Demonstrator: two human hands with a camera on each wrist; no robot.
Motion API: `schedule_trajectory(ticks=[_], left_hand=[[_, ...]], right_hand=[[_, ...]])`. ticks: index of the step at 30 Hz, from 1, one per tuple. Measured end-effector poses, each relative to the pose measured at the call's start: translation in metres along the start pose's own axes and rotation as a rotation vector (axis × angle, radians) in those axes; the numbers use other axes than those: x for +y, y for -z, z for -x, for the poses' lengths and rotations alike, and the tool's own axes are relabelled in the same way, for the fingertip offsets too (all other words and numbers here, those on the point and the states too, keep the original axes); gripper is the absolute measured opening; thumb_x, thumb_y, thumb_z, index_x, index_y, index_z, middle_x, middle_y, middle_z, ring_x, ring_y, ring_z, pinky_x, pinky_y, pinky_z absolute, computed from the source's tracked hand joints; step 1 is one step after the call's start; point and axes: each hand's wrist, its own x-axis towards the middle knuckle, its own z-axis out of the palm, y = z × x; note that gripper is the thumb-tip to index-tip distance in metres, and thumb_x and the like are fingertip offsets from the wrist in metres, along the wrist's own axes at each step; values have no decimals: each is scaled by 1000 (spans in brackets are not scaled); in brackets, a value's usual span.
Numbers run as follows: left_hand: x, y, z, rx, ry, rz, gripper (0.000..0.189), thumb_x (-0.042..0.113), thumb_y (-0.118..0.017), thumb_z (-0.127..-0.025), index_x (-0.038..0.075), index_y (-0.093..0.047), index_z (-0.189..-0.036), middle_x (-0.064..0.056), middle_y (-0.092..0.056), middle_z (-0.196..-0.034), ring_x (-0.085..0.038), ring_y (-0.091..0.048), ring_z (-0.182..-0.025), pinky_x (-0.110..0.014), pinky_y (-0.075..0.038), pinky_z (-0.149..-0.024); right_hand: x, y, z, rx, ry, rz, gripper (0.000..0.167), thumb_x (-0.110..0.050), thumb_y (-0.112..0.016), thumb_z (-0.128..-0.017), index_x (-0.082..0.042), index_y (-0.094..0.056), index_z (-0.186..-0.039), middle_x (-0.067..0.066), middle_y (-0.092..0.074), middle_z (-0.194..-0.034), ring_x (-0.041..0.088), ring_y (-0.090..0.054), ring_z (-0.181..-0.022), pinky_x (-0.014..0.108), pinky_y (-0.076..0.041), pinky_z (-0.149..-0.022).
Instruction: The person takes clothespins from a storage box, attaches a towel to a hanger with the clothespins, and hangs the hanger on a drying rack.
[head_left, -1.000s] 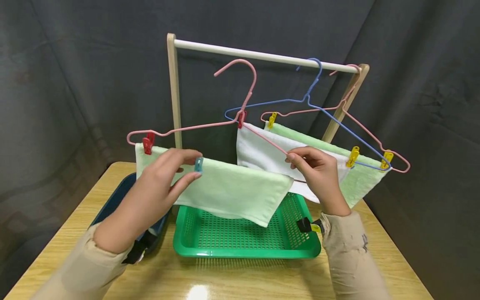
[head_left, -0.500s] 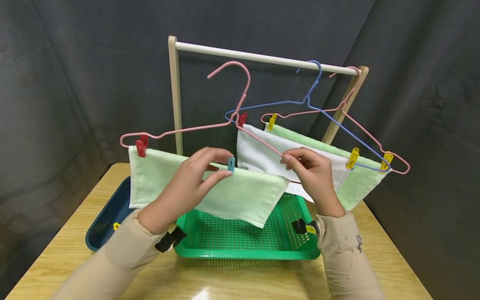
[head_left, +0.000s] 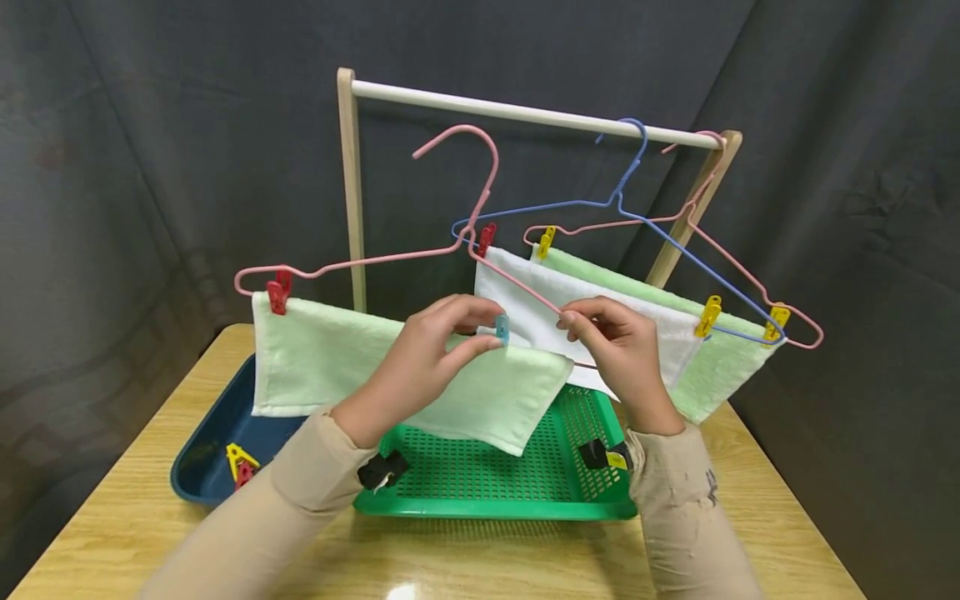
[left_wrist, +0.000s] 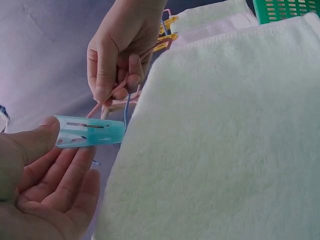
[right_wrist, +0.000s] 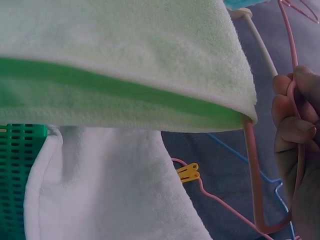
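My left hand (head_left: 427,354) pinches a translucent light-blue clothespin (head_left: 502,330) between thumb and fingers. In the left wrist view the tip of that clothespin (left_wrist: 107,132) meets the edge of a pale green towel. This towel (head_left: 517,392) is draped over the bottom bar of a pink hanger (head_left: 397,257), with a red clothespin (head_left: 278,296) at its left end. Thumb and fingers of my right hand (head_left: 626,350) hold the hanger's right arm. In the right wrist view the hanger's bent end (right_wrist: 254,175) sticks out beyond the towel's fold.
Behind, a rack (head_left: 480,103) carries a blue hanger (head_left: 555,203) with a white towel (head_left: 498,287) and a pink hanger with a green towel (head_left: 720,375). A green basket (head_left: 495,508) stands below. The dark blue tray (head_left: 202,450) at left holds yellow and red clothespins.
My left hand has carried the blue clothespin rightward along the towel's top edge. The held hanger and towel have shifted slightly left; my right hand keeps its hold.
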Motion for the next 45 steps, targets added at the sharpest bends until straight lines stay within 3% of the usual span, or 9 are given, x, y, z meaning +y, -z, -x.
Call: schedule_trajectory(ticks=[6, 21, 28, 36, 42, 45], left_hand=[[-1, -5, -4, 16, -17, 26, 24, 10, -70, -96, 3, -68, -118, -5, -69, -113, -17, -68, -105, -35, -54, -94], [-5, -20, -11, 141, -49, 65, 13, 7, -73, -93, 3, -75, -105, -5, -73, -100, -13, -67, -90, -28, -55, -84], [-6, -27, -12, 147, -69, 42, 11, 7, -75, -91, 5, -77, -102, -2, -75, -97, -10, -67, -89, -27, -54, -77], [-8, -37, -16, 140, -84, 39, 10, 7, -76, -90, 5, -78, -99, -2, -76, -95, -11, -68, -89, -24, -54, -81], [-11, -44, -18, 129, -78, 1, 10, 10, -76, -91, 6, -78, -100, -1, -76, -96, -11, -68, -89, -32, -57, -78], [-12, -47, -19, 123, -78, -30, 11, 11, -76, -91, 6, -78, -100, -1, -76, -96, -11, -69, -88, -29, -56, -76]], right_hand=[[1, -1, 1, 7, -6, 14, 12, 17, -63, -90, 11, -72, -93, 4, -71, -84, 14, -59, -68, 21, -43, -56], [3, -3, 3, 1, -38, 55, 11, 11, -65, -93, 6, -74, -96, 8, -70, -85, 17, -57, -68, 26, -39, -54], [3, -4, 4, 0, -73, 47, 9, 8, -65, -94, 8, -73, -97, 9, -70, -88, 17, -58, -72, 26, -44, -60], [7, -4, 3, -7, -25, 62, 11, 13, -64, -92, 7, -73, -95, 8, -70, -86, 15, -59, -72, 24, -45, -60], [9, -5, 3, -13, -11, 74, 10, 11, -65, -93, 7, -73, -95, 11, -70, -86, 14, -59, -73, 23, -45, -59], [9, -5, 3, -19, 1, 82, 8, 9, -65, -93, 7, -73, -95, 11, -69, -85, 14, -59, -72, 24, -43, -57]])
